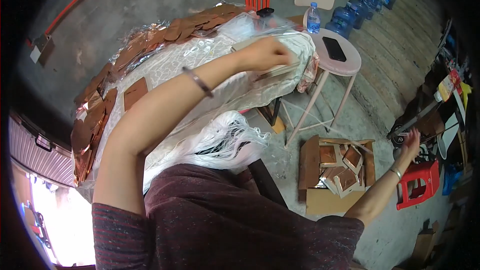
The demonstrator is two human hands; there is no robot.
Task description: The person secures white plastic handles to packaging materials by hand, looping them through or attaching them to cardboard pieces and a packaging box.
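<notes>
My left hand (270, 54) is closed, held above the near right end of the cloth-covered table (232, 90); whatever its fingers may hold is hidden. A stack of pale sheets (280, 70) lies just below it. Out at the far right, my right hand (411, 143) is raised with its fingers stretched and apart, above a red plastic stool (420, 185). Across my lap lies a thick bundle of white thread (220, 142). Copper-coloured foil sheets (170, 32) line the back of the table. A flat brown card (135, 93) rests at its left.
A round stool-seat chair (345, 70) carries a phone (334, 49) and a water bottle (313, 18). On the floor stands an open cardboard box (309, 170) of wrapped foil packs (346, 180). Large blue water jugs (344, 19) line the wall.
</notes>
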